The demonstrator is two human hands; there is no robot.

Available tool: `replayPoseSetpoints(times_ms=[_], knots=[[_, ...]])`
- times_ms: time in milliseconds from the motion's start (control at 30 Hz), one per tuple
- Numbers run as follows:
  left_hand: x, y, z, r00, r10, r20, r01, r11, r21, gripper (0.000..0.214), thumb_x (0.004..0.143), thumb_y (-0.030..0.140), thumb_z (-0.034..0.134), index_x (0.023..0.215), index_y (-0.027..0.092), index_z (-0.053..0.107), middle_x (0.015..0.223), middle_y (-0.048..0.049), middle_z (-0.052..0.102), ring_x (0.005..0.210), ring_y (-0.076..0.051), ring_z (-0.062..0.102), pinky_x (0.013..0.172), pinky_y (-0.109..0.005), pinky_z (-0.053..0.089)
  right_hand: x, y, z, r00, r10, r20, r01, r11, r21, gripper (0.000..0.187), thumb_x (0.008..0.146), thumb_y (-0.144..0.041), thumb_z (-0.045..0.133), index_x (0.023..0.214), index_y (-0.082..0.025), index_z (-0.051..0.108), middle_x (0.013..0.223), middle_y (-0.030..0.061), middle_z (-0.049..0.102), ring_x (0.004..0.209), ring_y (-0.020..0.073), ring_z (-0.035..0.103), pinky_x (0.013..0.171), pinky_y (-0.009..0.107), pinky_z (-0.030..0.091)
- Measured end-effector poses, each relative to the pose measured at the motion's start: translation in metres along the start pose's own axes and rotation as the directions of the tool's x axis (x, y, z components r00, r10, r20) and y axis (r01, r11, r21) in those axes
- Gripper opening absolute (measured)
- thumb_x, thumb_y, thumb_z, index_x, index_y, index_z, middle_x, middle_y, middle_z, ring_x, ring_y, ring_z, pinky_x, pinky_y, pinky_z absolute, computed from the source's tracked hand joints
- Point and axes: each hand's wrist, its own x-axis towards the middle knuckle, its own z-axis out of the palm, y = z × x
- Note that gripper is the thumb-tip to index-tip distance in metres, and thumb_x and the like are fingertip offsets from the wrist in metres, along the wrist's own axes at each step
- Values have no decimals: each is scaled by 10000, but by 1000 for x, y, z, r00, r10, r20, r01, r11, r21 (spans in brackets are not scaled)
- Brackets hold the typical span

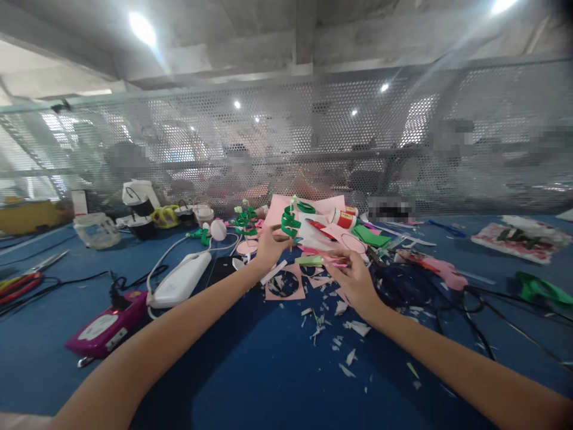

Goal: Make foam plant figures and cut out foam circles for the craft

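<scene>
My left hand (271, 248) is closed, its fingertips pinching a green spiral craft piece (290, 222) with a pale tip that stands up above the fingers. To its right, my right hand (353, 279) reaches in with thumb and fingers together at the end of a light green paper strip (308, 261). Pink paper with round cut-outs (295, 291) lies below the hands. Behind them are pink sheets (280, 206), red-handled scissors (319, 228) and a red-and-white tub (342, 218). Another green spiral piece (245, 221) stands left of my left hand.
White paper scraps (351, 357) litter the blue table (250, 382). On the left are a white power bank (181, 280), a purple power strip (107, 325) and red-and-yellow pliers (27, 283). A pink glue gun (439, 270) with cables lies right. A perforated metal screen (313, 140) rises behind.
</scene>
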Motion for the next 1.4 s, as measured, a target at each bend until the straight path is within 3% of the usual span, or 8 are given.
replayPoseSetpoints(times_ms=[233, 567, 700, 900, 1000, 1100, 1267, 1400], knots=[[15, -1, -16, 1000, -21, -17, 21, 1000, -6, 480, 548, 95, 780, 976, 135, 564, 627, -7, 697, 553, -143, 638, 608, -277, 502, -1, 2, -2, 998, -55, 7, 55, 996, -68, 364, 749, -485, 659, 948, -195, 564, 1006, 88, 586, 920, 232, 604, 842, 436, 524], [-14, -2, -22, 998, -63, 4, 63, 998, 15, 372, 571, 122, 762, 864, 173, 539, 561, 36, 659, 533, -145, 638, 619, -285, 529, -1, -4, -6, 955, -285, 84, 297, 921, -252, 179, 812, -330, 589, 924, -202, 535, 982, 99, 536, 923, 240, 571, 824, 449, 516], [-31, 2, -12, 997, -76, 15, 75, 995, 60, 441, 555, 109, 774, 922, 172, 538, 573, 27, 671, 548, -152, 636, 577, -262, 501, -6, -14, -9, 900, -389, 196, 433, 845, -314, 154, 820, -256, 566, 963, -207, 533, 994, 103, 535, 985, 252, 536, 860, 446, 484], [-56, 3, 10, 1000, 0, 9, -1, 995, 97, 411, 588, 148, 751, 942, 185, 545, 655, 24, 686, 647, -164, 666, 624, -258, 500, -8, -30, -14, 674, -420, 608, 725, 532, -437, 206, 897, -206, 398, 1031, -189, 554, 933, 107, 636, 894, 229, 594, 767, 372, 499], [-54, 2, 10, 1000, -10, -5, 11, 991, 132, 436, 587, 139, 747, 971, 184, 545, 625, 34, 674, 628, -169, 662, 615, -263, 493, -6, -37, -17, 635, -375, 676, 760, 461, -458, 231, 892, -280, 422, 995, -194, 609, 820, 75, 681, 731, 203, 621, 638, 314, 483], [-49, 0, 6, 999, -51, -4, 51, 984, 171, 445, 603, 128, 737, 996, 174, 534, 602, 28, 677, 635, -180, 667, 629, -275, 496, 0, -44, -25, 678, -332, 656, 731, 399, -554, 287, 890, -352, 415, 891, -190, 652, 696, 72, 673, 620, 192, 602, 565, 295, 439], [-46, -7, 4, 996, -64, 61, 54, 987, 152, 411, 602, 125, 722, 964, 175, 535, 599, 35, 671, 601, -165, 654, 605, -265, 478, 14, -47, -45, 855, -293, 428, 512, 343, -787, 360, 916, -315, 336, 887, -136, 647, 783, 163, 674, 720, 266, 622, 560, 330, 411], [-46, -11, 3, 994, -59, 91, 47, 991, 124, 420, 609, 136, 717, 976, 178, 518, 616, 38, 668, 611, -156, 650, 615, -263, 478, 19, -39, -53, 902, -207, 378, 427, 316, -847, 298, 873, -340, 427, 680, -197, 604, 583, 78, 624, 526, 210, 569, 489, 294, 358]])
